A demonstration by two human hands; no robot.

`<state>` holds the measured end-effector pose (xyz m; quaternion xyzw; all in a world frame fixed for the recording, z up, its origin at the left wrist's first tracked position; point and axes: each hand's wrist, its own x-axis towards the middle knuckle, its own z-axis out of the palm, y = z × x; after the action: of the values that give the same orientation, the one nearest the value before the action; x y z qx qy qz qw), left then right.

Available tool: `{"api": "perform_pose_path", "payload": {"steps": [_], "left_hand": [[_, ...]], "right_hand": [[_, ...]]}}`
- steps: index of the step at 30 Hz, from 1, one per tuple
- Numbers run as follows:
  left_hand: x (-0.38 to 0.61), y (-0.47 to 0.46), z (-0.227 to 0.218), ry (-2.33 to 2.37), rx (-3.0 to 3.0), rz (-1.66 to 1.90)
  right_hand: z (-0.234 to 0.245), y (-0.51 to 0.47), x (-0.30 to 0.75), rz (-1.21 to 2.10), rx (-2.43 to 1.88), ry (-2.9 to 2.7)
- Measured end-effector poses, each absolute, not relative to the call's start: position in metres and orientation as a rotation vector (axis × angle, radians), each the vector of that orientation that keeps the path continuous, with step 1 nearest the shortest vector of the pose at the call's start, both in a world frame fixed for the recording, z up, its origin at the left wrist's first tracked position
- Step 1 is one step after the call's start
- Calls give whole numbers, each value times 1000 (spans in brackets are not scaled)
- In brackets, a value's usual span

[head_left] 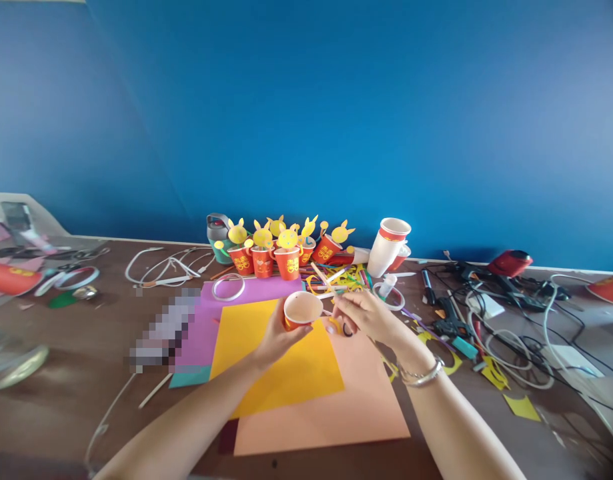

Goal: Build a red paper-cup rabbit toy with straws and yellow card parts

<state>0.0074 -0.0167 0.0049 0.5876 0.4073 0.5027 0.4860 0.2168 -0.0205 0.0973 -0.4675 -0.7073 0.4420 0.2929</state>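
Above one yellow sheet (281,380), my left hand (275,341) grips one paper cup (302,308), its mouth upward. My right hand (369,317) is just beside it, fingers curled; I cannot tell what they hold. Beyond, six yellow rabbit heads (287,237) top red cups (289,267).

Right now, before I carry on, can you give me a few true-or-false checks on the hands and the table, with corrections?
1. The left hand holds a paper cup. True.
2. The bracelet is on the left wrist. False: it is on the right wrist.
3. The yellow sheet lies over part of the peach sheet. True.
4. The tall white cup stack stands left of the cups with eared yellow cut-outs. False: in this view it stands to their right.
5. The wall is blue. True.
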Motion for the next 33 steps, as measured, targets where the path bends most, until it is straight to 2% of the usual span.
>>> {"api": "perform_pose_path", "payload": {"steps": [5, 13, 23, 33], "left_hand": [[8, -14, 3, 1063, 1475, 1255], [9, -16, 9, 1111, 1545, 1270], [14, -23, 5, 1221, 1681, 1246], [7, -19, 10, 1381, 1759, 1328]], "right_hand": [[97, -26, 214, 1424, -1298, -2151], [91, -23, 202, 1431, -1434, -2084], [88, -25, 191, 1262, -1670, -2018], [92, -31, 212, 1375, -1536, -2079]]}}
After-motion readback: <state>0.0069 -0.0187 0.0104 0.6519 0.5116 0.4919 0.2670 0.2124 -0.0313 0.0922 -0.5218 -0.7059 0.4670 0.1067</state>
